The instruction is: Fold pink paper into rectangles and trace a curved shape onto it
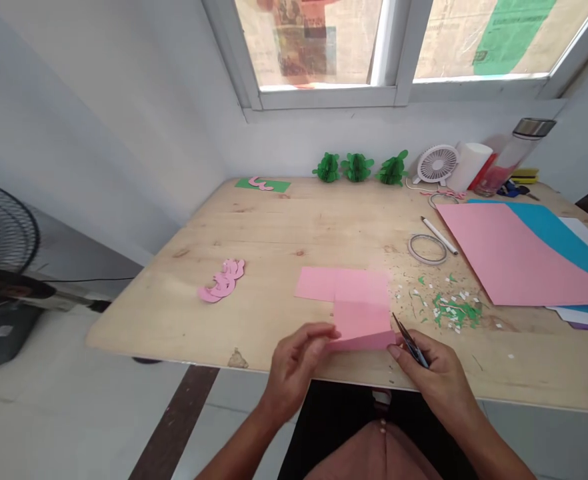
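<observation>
My left hand (297, 363) pinches the left end of a folded pink paper strip (361, 341) near the table's front edge. At the strip's right end, my right hand (431, 360) holds dark scissors (410, 341) with the blades pointing up and left, and its fingertips touch the paper. Just beyond the strip lie flat pink paper pieces (344, 285), partly overlapping. Curled pink cutouts (224, 280) rest in a small pile on the left of the table. Green and white scraps (455, 311) are scattered to the right of the scissors.
A tape roll (427, 249) and a white pen (440, 235) lie right of centre. Large pink sheets (519, 260) cover blue and white ones at the right. Green paper figures (357, 167), a small fan (438, 165) and a bottle (514, 157) stand at the back.
</observation>
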### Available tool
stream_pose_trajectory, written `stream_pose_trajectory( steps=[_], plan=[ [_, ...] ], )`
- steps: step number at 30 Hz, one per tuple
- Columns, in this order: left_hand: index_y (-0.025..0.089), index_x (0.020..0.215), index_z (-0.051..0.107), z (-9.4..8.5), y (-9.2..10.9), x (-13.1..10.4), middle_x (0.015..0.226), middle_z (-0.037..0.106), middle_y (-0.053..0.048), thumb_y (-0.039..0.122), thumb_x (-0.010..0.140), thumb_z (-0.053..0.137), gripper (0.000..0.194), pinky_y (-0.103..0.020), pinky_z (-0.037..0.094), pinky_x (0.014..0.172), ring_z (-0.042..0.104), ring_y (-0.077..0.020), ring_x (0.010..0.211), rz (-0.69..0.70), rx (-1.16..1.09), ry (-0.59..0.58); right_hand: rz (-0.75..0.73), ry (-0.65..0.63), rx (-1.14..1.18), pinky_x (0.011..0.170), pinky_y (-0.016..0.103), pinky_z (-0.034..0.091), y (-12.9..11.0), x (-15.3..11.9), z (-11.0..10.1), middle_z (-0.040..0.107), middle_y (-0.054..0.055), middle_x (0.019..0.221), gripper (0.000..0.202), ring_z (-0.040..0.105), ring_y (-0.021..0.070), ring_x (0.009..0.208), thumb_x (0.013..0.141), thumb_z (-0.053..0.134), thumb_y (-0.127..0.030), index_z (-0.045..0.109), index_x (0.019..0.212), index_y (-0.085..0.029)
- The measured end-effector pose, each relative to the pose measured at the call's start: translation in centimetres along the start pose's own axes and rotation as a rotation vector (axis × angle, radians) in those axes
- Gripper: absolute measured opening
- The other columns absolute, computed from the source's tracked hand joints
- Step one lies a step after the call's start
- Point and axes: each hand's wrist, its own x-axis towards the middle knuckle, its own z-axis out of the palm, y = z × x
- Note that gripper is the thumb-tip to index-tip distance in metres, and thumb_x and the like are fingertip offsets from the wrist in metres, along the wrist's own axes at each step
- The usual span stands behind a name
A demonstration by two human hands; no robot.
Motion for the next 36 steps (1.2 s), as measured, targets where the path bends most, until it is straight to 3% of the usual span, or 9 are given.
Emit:
stream_pose_trajectory(
  steps=[3, 5, 9, 12, 19, 25, 31, 34, 36],
  plan=[
    [0.020, 0.119, 0.054, -2.0, -0.3, 3.9, 0.108, 0.066, -0.008, 0.037, 0.091, 0.043, 0.035, -0.036, 0.046, 0.091, 0.060, -0.0214, 0.103, 0.078, 0.327, -0.033, 0.019, 0.046, -0.015, 0.056, 0.026, 0.039, 0.3, -0.2, 0.1, 0.057, 0.000, 0.062, 0.023, 0.050, 0.0173, 0.061, 0.072, 0.069, -0.044, 0.071, 0.072, -0.021],
    [0.019, 0.119, 0.053, -2.9, -0.5, 7.4, 0.120, 0.060, -0.010, 0.033, 0.088, 0.045, 0.035, -0.038, 0.042, 0.097, 0.052, -0.0236, 0.115, 0.080, 0.773, -0.191, 0.035, 0.103, -0.010, 0.057, 0.026, 0.040, 0.4, -0.5, 0.2, 0.058, 0.000, 0.062, 0.025, 0.052, 0.0178, 0.061, 0.073, 0.068, -0.045, 0.073, 0.075, -0.021],
    [0.018, 0.105, 0.060, -3.2, -0.6, 12.9, 0.111, 0.060, -0.012, 0.029, 0.076, 0.056, 0.032, -0.043, 0.043, 0.089, 0.052, -0.0304, 0.109, 0.049, 0.932, -0.320, 0.023, 0.124, -0.009, 0.060, 0.026, 0.043, 0.2, -1.0, 0.5, 0.062, 0.000, 0.065, 0.026, 0.056, 0.0192, 0.065, 0.076, 0.066, -0.046, 0.074, 0.077, -0.021],
    [0.019, 0.093, 0.061, -3.1, -0.5, 14.7, 0.100, 0.061, -0.010, 0.030, 0.069, 0.060, 0.026, -0.039, 0.044, 0.080, 0.055, -0.0290, 0.098, 0.019, 0.997, -0.383, 0.000, 0.148, -0.011, 0.059, 0.026, 0.044, 0.2, -1.1, 0.6, 0.063, 0.001, 0.066, 0.027, 0.057, 0.0193, 0.065, 0.076, 0.065, -0.046, 0.073, 0.075, -0.020],
    [0.021, 0.076, 0.055, -3.4, -0.1, 15.2, 0.092, 0.061, -0.007, 0.037, 0.065, 0.063, 0.022, -0.033, 0.042, 0.069, 0.056, -0.0265, 0.089, -0.058, 1.039, -0.439, -0.030, 0.066, -0.095, 0.059, 0.024, 0.047, 1.0, -0.8, 0.1, 0.068, 0.001, 0.073, 0.030, 0.061, 0.0191, 0.067, 0.080, 0.059, -0.045, 0.075, 0.084, -0.020],
    [0.021, 0.089, 0.052, -3.3, -0.9, 14.5, 0.088, 0.064, -0.004, 0.028, 0.069, 0.059, 0.021, -0.030, 0.042, 0.064, 0.060, -0.0209, 0.078, -0.125, 0.976, -0.390, -0.063, 0.145, -0.132, 0.056, 0.023, 0.047, 1.1, -1.1, 0.4, 0.066, 0.000, 0.067, 0.031, 0.061, 0.0181, 0.063, 0.079, 0.059, -0.044, 0.075, 0.083, -0.018],
    [0.022, 0.091, 0.054, -6.8, -1.9, 13.9, 0.086, 0.065, -0.001, 0.018, 0.071, 0.057, 0.021, -0.028, 0.045, 0.063, 0.062, -0.0185, 0.076, -0.136, 0.926, -0.329, -0.064, 0.109, -0.151, 0.057, 0.022, 0.045, 1.2, -1.1, 0.6, 0.062, 0.000, 0.066, 0.029, 0.057, 0.0165, 0.063, 0.080, 0.059, -0.044, 0.072, 0.078, -0.018],
    [0.020, 0.092, 0.057, -8.6, -1.4, 12.7, 0.097, 0.065, -0.008, 0.017, 0.072, 0.056, 0.020, -0.039, 0.048, 0.076, 0.061, -0.0270, 0.094, -0.127, 0.975, -0.212, -0.057, 0.100, -0.139, 0.054, 0.021, 0.042, 1.2, -1.0, 1.0, 0.060, -0.001, 0.064, 0.028, 0.054, 0.0149, 0.060, 0.079, 0.060, -0.044, 0.069, 0.072, -0.019],
    [0.018, 0.100, 0.057, -8.8, -0.7, 10.9, 0.117, 0.059, -0.013, 0.017, 0.076, 0.054, 0.024, -0.049, 0.041, 0.094, 0.050, -0.0323, 0.117, -0.067, 0.989, -0.122, -0.047, 0.116, -0.124, 0.054, 0.021, 0.042, 1.1, -1.0, 1.3, 0.059, -0.001, 0.063, 0.027, 0.054, 0.0143, 0.060, 0.079, 0.061, -0.044, 0.068, 0.073, -0.019]
  ],
)
